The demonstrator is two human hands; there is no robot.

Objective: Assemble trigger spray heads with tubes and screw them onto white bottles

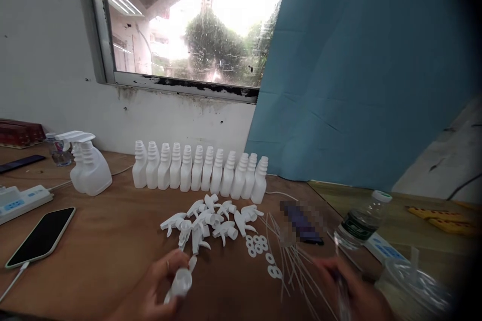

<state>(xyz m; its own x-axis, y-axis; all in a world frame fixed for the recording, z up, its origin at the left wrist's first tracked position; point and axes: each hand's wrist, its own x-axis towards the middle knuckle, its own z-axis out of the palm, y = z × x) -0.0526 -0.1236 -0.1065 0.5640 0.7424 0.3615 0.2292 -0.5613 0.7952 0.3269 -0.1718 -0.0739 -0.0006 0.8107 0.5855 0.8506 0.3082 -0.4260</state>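
Note:
My left hand (154, 286) holds a white trigger sprayer head (181, 281) low over the brown table (113, 241). My right hand (354, 288) is blurred at the lower right, its fingers closed on a thin clear dip tube (341, 296). A pile of white trigger heads (211, 220) lies just beyond my hands. Small white ring gaskets (259, 247) and loose thin tubes (297, 266) lie between the hands. A row of several white bottles (199, 173) without caps stands behind the pile.
A capped white spray bottle (90, 170) stands at the left. A phone (43, 235) on a cable and a power strip (18, 200) lie further left. A clear water bottle (361, 220) and a clear plastic bag (414, 286) are at the right. A wall, a window and a blue sheet are behind.

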